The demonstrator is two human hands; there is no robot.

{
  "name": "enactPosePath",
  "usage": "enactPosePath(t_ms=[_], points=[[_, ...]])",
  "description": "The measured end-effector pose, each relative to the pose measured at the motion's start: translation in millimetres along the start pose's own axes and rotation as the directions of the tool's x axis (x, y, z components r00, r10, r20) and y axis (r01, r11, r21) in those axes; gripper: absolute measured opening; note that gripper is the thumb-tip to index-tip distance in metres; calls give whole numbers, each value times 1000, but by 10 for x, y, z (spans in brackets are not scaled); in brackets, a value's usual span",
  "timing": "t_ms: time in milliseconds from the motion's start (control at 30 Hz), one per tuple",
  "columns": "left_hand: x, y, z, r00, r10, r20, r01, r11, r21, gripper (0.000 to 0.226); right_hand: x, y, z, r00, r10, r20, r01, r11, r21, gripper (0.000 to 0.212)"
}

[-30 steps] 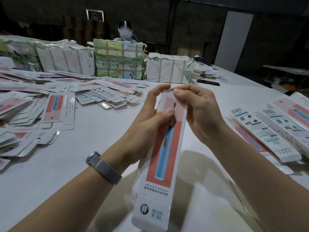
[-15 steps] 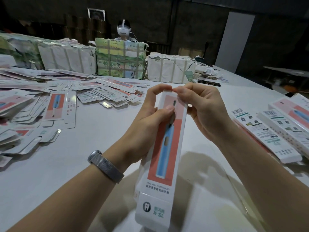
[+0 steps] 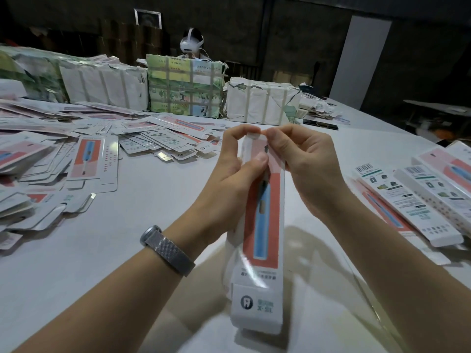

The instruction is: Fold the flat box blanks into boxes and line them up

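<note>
Both hands are gripping the box (image 3: 262, 225) w/ curled fingers: left hand (image 3: 229, 182) w/ thumb pressing its front, right hand (image 3: 305, 161) pinching its top end. Box is hovering above the table (image 3: 102, 250); flat blanks (image 3: 76, 159) lying left of it, folded boxes (image 3: 413, 200) right.

Flat blanks (image 3: 84, 159) are lying heaped on the table (image 3: 76, 250) at left, finished boxes (image 3: 418, 200) are lying side by side at right, and wrapped bundles (image 3: 183, 87) are standing behind them.
</note>
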State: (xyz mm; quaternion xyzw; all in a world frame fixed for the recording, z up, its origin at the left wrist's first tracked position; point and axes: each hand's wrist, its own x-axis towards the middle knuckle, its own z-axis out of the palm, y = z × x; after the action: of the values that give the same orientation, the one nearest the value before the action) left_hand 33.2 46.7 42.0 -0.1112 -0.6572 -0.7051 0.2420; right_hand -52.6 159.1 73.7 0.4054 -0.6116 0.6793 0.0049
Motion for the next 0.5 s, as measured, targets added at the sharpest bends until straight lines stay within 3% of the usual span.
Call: enactPosePath(t_ms=[133,200,333,367,433,500], points=[[40,6,6,995,55,-83,-53,998,29,27,-44,28,77,981,-190,-40,150,873,-465,22],[27,23,-5,992,66,-112,-63,998,22,25,-60,-6,95,982,-189,-28,140,812,-567,30],[38,97,34,996,-20,-89,12,996,-88,18,-42,-114,118,998,23,58,21,757,-654,56],[53,142,83,992,-41,-118,30,995,-94,32,-34,-129,113,994,76,78,-2,731,-682,63],[47,208,105,984,-11,-176,0,998,-61,83,-29,-146,97,977,174,121,-39,708,-705,65],[-12,242,115,995,-9,-97,-1,995,-103,81,-33,-172,73,957,252,142,-85,715,-694,66]])
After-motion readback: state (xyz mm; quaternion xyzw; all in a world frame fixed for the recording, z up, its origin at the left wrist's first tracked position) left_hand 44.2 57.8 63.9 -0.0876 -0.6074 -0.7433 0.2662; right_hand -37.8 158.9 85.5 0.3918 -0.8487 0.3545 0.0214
